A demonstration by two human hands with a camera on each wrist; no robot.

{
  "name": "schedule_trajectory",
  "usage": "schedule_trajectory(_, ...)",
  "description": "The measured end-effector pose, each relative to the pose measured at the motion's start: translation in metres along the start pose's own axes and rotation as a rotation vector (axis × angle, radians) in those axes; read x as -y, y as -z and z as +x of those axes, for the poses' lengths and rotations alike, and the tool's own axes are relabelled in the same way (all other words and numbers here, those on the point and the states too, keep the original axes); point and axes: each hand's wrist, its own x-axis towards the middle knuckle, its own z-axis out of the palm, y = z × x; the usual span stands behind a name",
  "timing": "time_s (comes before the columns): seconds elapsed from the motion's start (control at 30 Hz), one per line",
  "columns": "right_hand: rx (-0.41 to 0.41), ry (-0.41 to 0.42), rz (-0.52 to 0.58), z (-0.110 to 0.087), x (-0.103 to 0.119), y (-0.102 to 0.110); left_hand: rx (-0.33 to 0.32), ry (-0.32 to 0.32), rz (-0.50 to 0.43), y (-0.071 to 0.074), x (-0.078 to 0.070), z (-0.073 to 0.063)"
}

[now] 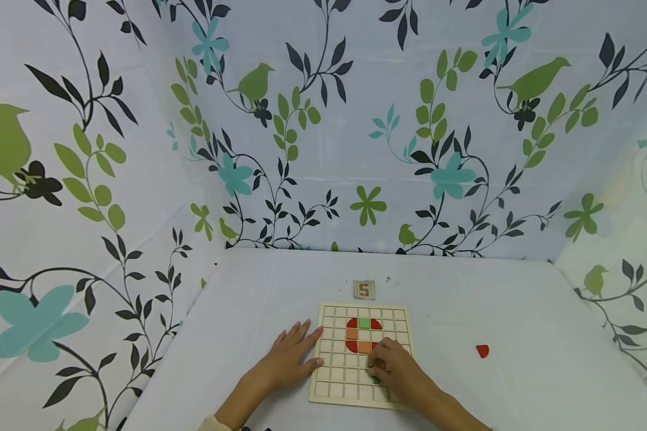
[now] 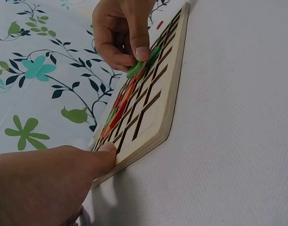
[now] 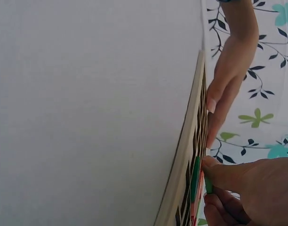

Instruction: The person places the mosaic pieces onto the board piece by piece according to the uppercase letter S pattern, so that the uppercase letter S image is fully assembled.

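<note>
A wooden grid board (image 1: 336, 390) lies on the white-covered table. My left hand (image 1: 288, 358) rests at its left edge, fingers spread, the thumb on the frame. Over the lower right part of the grid, my right hand (image 1: 401, 372) pinches a green piece (image 2: 134, 70) between thumb and fingers. A darker green piece (image 2: 154, 55) sits in the grid close to those fingertips. Red curved pieces (image 1: 351, 346), orange squares (image 1: 365, 347) and a light green square (image 1: 363, 323) fill several cells farther up. The right hand hides some cells in the head view.
Right of the board lies a loose red piece (image 1: 482, 351). Beyond the board's far edge is a small card (image 1: 363, 290) with a figure like a 5 or S. Patterned cloth (image 1: 313, 149) with birds and leaves hangs behind the table and along both sides.
</note>
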Motion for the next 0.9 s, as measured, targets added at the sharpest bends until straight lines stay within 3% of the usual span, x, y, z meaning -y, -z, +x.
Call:
schedule_trajectory(0.33, -0.037, 0.147, -0.172, -0.002, 0.006, -0.012, -0.001, -0.004, -0.001, -0.001, 0.002, 0.002)
schedule_trajectory(0.43, -0.056, 0.147, -0.234, -0.003, 0.006, -0.014, 0.000, -0.004, -0.004, -0.003, 0.004, 0.003)
schedule_trajectory(0.9, -0.091, 0.148, -0.305, -0.009, 0.010, -0.015, -0.011, 0.001, 0.008, -0.005, 0.006, 0.003)
